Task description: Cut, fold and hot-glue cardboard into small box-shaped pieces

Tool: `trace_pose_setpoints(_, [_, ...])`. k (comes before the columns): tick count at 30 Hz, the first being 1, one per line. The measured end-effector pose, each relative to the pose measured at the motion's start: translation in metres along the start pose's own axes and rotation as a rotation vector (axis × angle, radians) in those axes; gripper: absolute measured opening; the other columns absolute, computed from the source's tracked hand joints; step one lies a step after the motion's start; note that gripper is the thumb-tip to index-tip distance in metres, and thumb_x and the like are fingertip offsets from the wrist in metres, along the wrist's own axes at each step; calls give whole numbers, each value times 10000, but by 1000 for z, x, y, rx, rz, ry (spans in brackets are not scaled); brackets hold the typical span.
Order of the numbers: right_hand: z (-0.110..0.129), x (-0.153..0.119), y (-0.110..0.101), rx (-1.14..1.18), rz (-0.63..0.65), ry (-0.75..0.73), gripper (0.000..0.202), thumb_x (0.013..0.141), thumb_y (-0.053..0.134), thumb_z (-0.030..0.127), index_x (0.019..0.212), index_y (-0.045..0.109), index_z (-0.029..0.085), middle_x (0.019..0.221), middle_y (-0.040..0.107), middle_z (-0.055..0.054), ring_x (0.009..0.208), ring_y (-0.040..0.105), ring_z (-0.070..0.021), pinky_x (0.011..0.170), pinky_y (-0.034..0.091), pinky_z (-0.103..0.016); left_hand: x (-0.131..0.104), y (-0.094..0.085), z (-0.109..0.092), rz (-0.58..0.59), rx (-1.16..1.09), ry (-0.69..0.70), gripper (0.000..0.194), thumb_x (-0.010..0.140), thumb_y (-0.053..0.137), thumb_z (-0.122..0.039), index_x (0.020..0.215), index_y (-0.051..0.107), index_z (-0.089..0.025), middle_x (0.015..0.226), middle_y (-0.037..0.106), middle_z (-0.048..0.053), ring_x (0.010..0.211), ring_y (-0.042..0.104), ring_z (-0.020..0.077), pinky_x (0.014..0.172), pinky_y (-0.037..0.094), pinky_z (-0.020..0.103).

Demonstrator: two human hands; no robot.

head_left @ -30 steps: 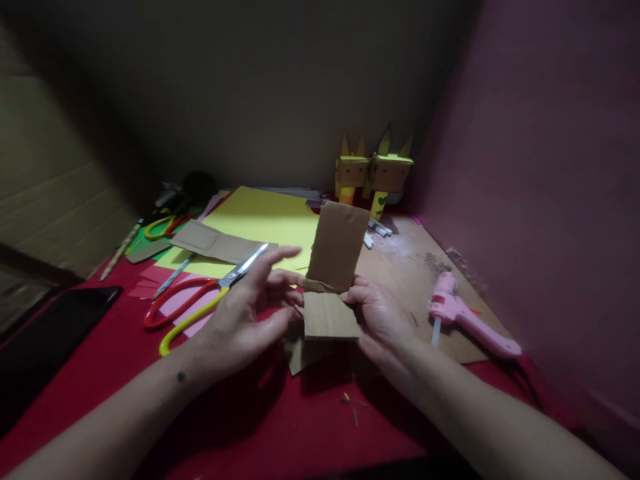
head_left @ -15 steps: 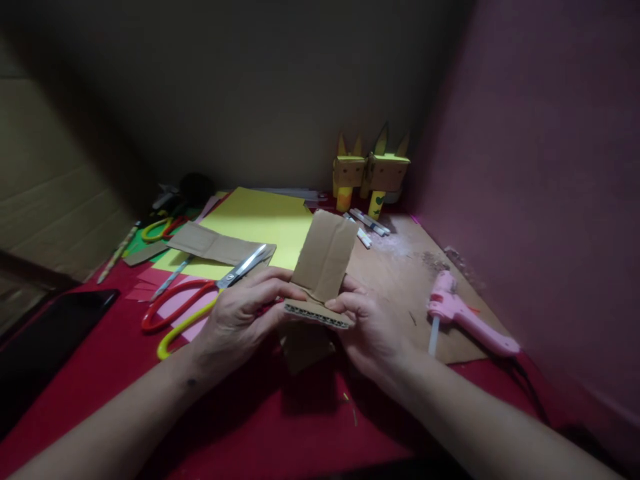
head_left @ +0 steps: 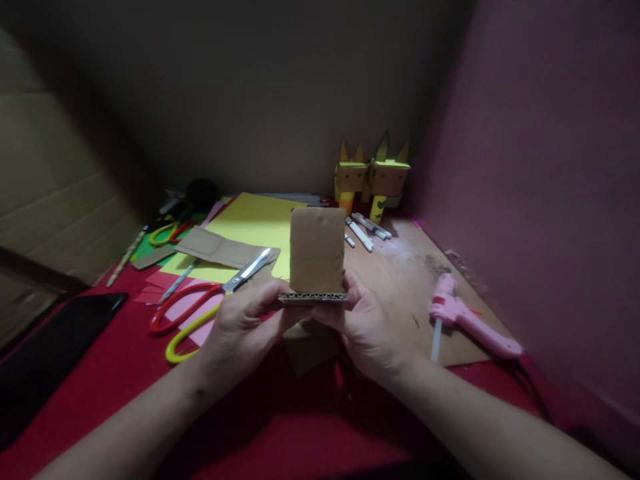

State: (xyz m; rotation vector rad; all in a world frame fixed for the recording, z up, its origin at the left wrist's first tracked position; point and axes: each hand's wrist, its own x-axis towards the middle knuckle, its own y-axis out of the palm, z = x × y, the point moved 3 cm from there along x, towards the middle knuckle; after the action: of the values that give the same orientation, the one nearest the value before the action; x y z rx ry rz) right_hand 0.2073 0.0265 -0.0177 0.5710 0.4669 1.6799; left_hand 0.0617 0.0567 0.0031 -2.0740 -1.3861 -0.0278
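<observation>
The person's left hand [head_left: 245, 337] and right hand [head_left: 370, 333] are both closed on a folded piece of brown corrugated cardboard [head_left: 317, 250], gripping its lower part from either side. The piece is between them: one panel stands upright on the far side, and the near panel shows its fluted edge, thumbs beneath. Most of the fingertips are hidden behind the cardboard. Below the hands, in shadow, is a dim flat brown scrap [head_left: 310, 350], partly covered and hard to make out. Left of the left hand are large scissors with red and yellow handles [head_left: 231, 283], the yellow loop partly hidden by that hand. To the right, a pink plastic glue gun [head_left: 445, 303] lies on a broad brown cardboard sheet [head_left: 400, 287]. At far right stand two box-headed cardboard figures [head_left: 351, 179]. At near left, a flat black glossy object [head_left: 65, 360] is cut off by the frame; both forearms are cut off too.
</observation>
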Motion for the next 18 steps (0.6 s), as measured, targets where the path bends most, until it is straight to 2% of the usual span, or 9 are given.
trace_pose_setpoints(3, [-2, 2, 0, 9, -34, -31, 347, 728, 765, 186, 1029, 630, 291, 987, 719, 29, 935, 670, -171, 899, 497, -327, 1, 1, 4, 24, -81, -79, 156, 818, 679, -360, 843, 615, -220, 778, 674, 13, 713, 643, 176, 652, 520, 292])
trace_pose_setpoints(5, [-1, 1, 1, 18, -36, -57, 320, 758, 741, 176, 1040, 639, 287, 1033, 722, 22, 988, 667, -177, 939, 488, -343, 3, 0, 6, -18, -237, -186, 376, 752, 744, -340, 1045, 528, -243, 817, 658, -10, 677, 641, 166, 625, 537, 292])
trace_pose_setpoints(7, [-1, 1, 1, -1, -30, -56, 288, 783, 721, 177, 1042, 644, 275, 1056, 722, 14, 1015, 664, -181, 965, 481, -357, 6, -2, 3, -58, -337, -236, 588, 732, 751, -347, 1209, 417, -260, 880, 632, -12, 684, 633, 161, 613, 540, 286])
trace_pose_setpoints(8, [-1, 0, 1, -18, -34, -44, 261, 793, 712, 181, 1031, 646, 266, 1048, 724, 10, 1008, 667, -182, 965, 483, -362, 8, -2, 0, -44, -322, -234, 591, 747, 732, -361, 1235, 417, -251, 912, 622, 1, 728, 630, 167, 637, 538, 285])
trace_pose_setpoints(9, [-2, 0, 0, -33, -44, -31, 231, 799, 707, 189, 1012, 649, 255, 1030, 726, 6, 988, 673, -183, 951, 492, -364, 9, -2, -2, -10, -278, -224, 511, 777, 697, -378, 1210, 469, -232, 933, 615, 16, 789, 624, 177, 676, 532, 284])
trace_pose_setpoints(11, [-3, 0, -2, -45, -70, -15, 197, 795, 710, 195, 978, 653, 238, 1000, 730, -1, 944, 684, -186, 912, 512, -365, 10, 0, -6, 57, -177, -214, 288, 835, 617, -406, 1034, 594, -200, 912, 611, 32, 882, 598, 198, 756, 510, 284])
trace_pose_setpoints(12, [-4, 0, -3, -42, -82, -12, 193, 789, 714, 191, 968, 655, 229, 996, 732, -7, 938, 685, -186, 906, 514, -362, 10, 0, -7, 72, -151, -220, 242, 844, 603, -409, 958, 621, -197, 890, 611, 30, 893, 589, 202, 782, 499, 286])
trace_pose_setpoints(14, [-5, 0, -4, -32, -89, -10, 199, 780, 720, 178, 967, 660, 214, 993, 737, -20, 929, 687, -184, 903, 514, -361, 10, 1, -6, 70, -174, -256, 217, 839, 613, -406, 909, 641, -202, 848, 612, 16, 852, 581, 194, 787, 492, 291])
trace_pose_setpoints(18, [-6, 0, -4, -23, -94, 24, 215, 778, 717, 173, 983, 660, 204, 911, 747, -20, 802, 702, -176, 812, 540, -356, 8, 5, 0, 112, -331, -325, 219, 825, 654, -375, 974, 668, -215, 850, 631, 3, 814, 589, 179, 755, 506, 280])
